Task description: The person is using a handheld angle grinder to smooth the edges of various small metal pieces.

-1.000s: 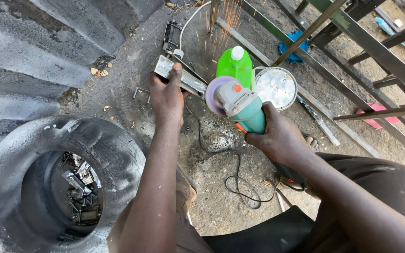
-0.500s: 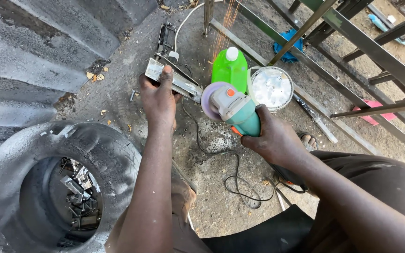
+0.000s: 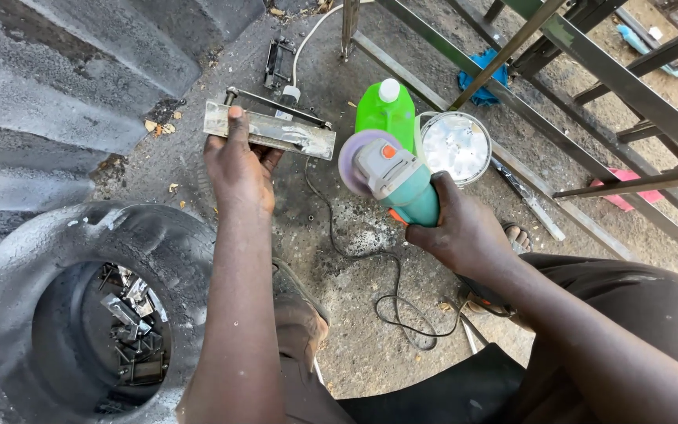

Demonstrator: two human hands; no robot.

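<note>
Bright daylight floods in from the upper right, washing the sandy ground pale beyond the metal frame [image 3: 590,71]. Hard glare bounces off the shiny round tin [image 3: 455,145]. Nearer in, open shade, soft shadows. Focus stays sharp; wide-angle stretch bends the tyre [image 3: 80,243] at the edge.

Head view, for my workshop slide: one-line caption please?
Left hand holds a metal bar; right hand grips a teal grinder over the ground.
</note>
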